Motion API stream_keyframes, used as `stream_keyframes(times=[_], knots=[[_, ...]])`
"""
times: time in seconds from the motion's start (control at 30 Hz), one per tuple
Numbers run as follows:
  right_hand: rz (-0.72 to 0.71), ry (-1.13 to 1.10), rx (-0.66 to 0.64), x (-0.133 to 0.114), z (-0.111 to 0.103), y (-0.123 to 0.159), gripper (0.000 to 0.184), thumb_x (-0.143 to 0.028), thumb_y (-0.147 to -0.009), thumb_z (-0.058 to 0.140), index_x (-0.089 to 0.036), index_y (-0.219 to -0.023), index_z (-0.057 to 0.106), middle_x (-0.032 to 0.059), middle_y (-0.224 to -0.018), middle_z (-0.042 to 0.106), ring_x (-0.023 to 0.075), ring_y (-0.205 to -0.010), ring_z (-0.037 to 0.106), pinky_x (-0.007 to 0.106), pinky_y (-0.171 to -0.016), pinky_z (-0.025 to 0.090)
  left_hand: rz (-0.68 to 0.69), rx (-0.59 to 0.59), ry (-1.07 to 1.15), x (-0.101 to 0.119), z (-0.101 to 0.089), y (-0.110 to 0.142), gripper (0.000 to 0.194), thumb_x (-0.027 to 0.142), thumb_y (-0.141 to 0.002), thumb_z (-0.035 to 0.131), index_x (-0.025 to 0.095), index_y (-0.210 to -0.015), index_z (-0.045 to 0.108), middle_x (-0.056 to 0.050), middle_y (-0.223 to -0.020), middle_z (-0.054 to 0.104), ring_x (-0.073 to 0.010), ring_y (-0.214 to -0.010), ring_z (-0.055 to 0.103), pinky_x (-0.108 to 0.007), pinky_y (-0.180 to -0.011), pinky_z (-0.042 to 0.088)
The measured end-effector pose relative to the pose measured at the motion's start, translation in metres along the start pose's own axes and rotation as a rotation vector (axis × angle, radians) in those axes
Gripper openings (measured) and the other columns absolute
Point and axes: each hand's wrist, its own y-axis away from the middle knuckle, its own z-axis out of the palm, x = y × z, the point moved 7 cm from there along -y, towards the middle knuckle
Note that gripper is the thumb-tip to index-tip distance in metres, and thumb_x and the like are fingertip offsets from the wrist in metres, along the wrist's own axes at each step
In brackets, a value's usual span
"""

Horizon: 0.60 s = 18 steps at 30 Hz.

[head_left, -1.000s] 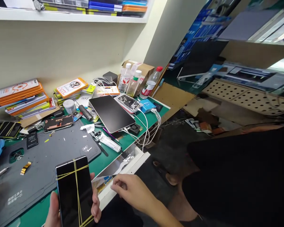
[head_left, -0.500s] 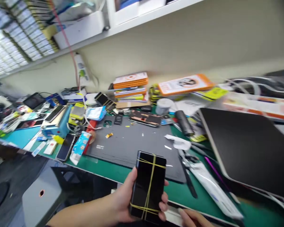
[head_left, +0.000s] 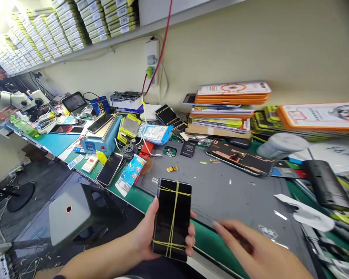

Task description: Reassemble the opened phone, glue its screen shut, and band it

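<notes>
My left hand (head_left: 147, 238) grips a black phone (head_left: 172, 217) bound with crossed yellow rubber bands, screen up, over the front edge of the bench. My right hand (head_left: 250, 248) hovers just right of the phone above the grey work mat (head_left: 221, 193); it is smeared by motion and its fingers cannot be made out. On the mat's far side lies an opened phone (head_left: 240, 157) with its insides showing.
A stack of orange and yellow boxes (head_left: 229, 106) stands against the wall. A blue heating plate (head_left: 100, 137), loose phones (head_left: 109, 173) and packets crowd the left. A black cylinder (head_left: 324, 184) and white paper scrap (head_left: 306, 211) lie right. A grey stool (head_left: 71, 211) stands below.
The view has swung left along the bench. My left hand keeps hold of the banded phone. My right hand has left the drawer and risen beside the phone.
</notes>
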Motion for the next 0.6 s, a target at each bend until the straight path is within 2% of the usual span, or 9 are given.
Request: stream_keyframes(times=[0.1,0.17,0.27,0.33,0.4,0.43,0.53,0.6], knots=[[-0.107,0.064,-0.051,-0.057,0.003,-0.054,0.046,-0.068,-0.100,0.051,-0.031,-0.101,0.078,0.0049,-0.087,0.078,0.0227,-0.069,0.070,0.034,-0.057,0.052,0.113,0.027,0.037,0.024,-0.009,0.012,0.090,0.091,-0.081,0.077,0.012,-0.124,0.078,-0.008,-0.098,0.066,-0.0171,-0.079,0.058,-0.031,-0.073,0.051],[-0.149,0.084,-0.090,-0.085,0.007,-0.075,0.037,-0.058,-0.106,0.060,-0.025,-0.112,0.076,0.0038,-0.092,0.075,0.0182,-0.072,0.067,0.033,-0.067,0.056,0.172,0.039,0.051,0.038,-0.010,0.019,0.085,0.087,-0.085,0.077,0.011,-0.124,0.078,-0.009,-0.098,0.066,-0.0169,-0.080,0.059,-0.031,-0.074,0.052],[-0.130,0.049,-0.097,-0.105,0.004,-0.077,0.032,-0.051,-0.109,0.067,-0.021,-0.119,0.072,0.0059,-0.111,0.074,0.0180,-0.092,0.070,0.038,-0.086,0.064,0.203,0.026,0.062,0.052,-0.003,0.030,0.079,0.081,-0.086,0.080,0.012,-0.125,0.080,-0.008,-0.097,0.068,-0.0163,-0.079,0.060,-0.030,-0.074,0.054],[-0.094,-0.018,-0.081,-0.103,-0.002,-0.063,0.030,-0.048,-0.108,0.069,-0.020,-0.122,0.072,0.0074,-0.119,0.074,0.0197,-0.101,0.072,0.041,-0.092,0.064,0.185,0.010,0.066,0.060,0.000,0.033,0.075,0.076,-0.086,0.084,0.015,-0.130,0.079,-0.007,-0.099,0.070,-0.0163,-0.081,0.062,-0.030,-0.077,0.056],[-0.009,-0.105,-0.020,-0.083,-0.011,-0.046,0.032,-0.047,-0.108,0.070,-0.020,-0.124,0.072,0.0079,-0.121,0.074,0.0204,-0.103,0.072,0.043,-0.094,0.065,0.217,0.059,0.001,0.075,-0.004,0.029,0.075,0.075,-0.086,0.083,0.017,-0.133,0.078,-0.008,-0.098,0.070,-0.0191,-0.081,0.063,-0.034,-0.075,0.058],[0.051,-0.149,0.033,-0.066,-0.017,-0.035,0.032,-0.047,-0.108,0.070,-0.019,-0.124,0.072,0.0078,-0.121,0.074,0.0203,-0.102,0.073,0.043,-0.093,0.065,0.195,0.104,-0.075,0.079,-0.008,0.023,0.079,0.076,-0.081,0.087,0.018,-0.134,0.077,-0.008,-0.095,0.069,-0.0213,-0.080,0.062,-0.037,-0.074,0.059],[0.265,-0.287,0.284,0.007,-0.036,0.011,0.033,-0.048,-0.108,0.070,-0.020,-0.125,0.072,0.0081,-0.122,0.074,0.0205,-0.102,0.072,0.042,-0.093,0.065,0.113,0.184,-0.246,0.084,-0.010,-0.001,0.091,0.080,-0.065,0.094,0.018,-0.129,0.079,-0.008,-0.089,0.066,-0.0232,-0.073,0.058,-0.041,-0.065,0.059],[0.409,-0.397,0.499,0.062,-0.050,0.051,0.036,-0.049,-0.107,0.070,-0.019,-0.128,0.071,0.0089,-0.127,0.073,0.0221,-0.106,0.072,0.044,-0.094,0.065,0.082,0.219,-0.283,0.080,-0.003,-0.015,0.091,0.083,-0.063,0.093,0.018,-0.125,0.079,-0.007,-0.085,0.064,-0.0216,-0.070,0.056,-0.039,-0.060,0.057]])
